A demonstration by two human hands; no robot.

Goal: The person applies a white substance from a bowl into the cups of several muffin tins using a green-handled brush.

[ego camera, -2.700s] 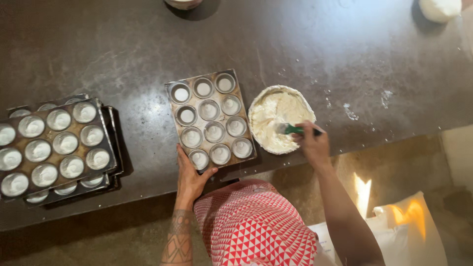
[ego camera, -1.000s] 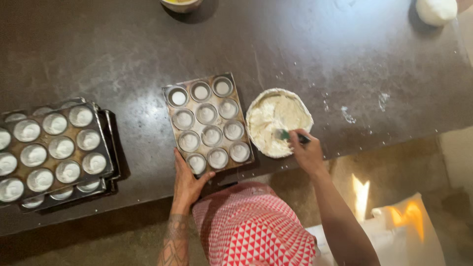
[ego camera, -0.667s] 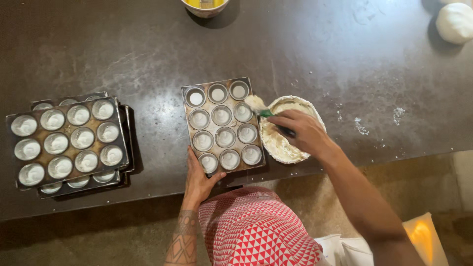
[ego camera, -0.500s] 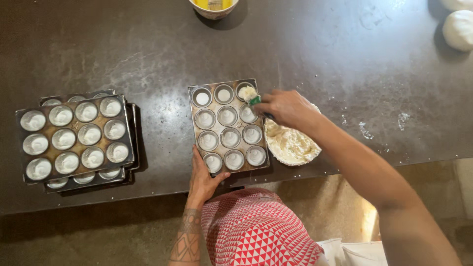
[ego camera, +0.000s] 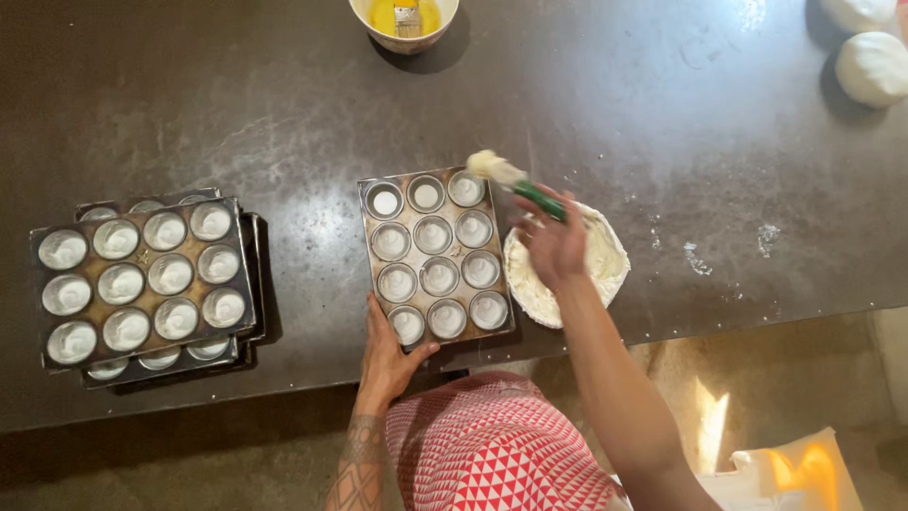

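Dark, flour-dusted worktop stretches before me. I grip a green-handled brush tight in my right hand, its floury tip over the top right cup of the metal twelve-cup muffin tray. Fingers spread, my left hand presses on the tray's near edge. Beside the tray sits a white bowl of flour; a stack of coated trays lies well to the left.

Muffin tin: dull grey metal, cups dusted matt white | stacked tins: browned, worn metal | brush: glossy green plastic handle, pale floury bristles | table: dark, matt, scuffed, flour-streaked | apron: red-and-white patterned cloth
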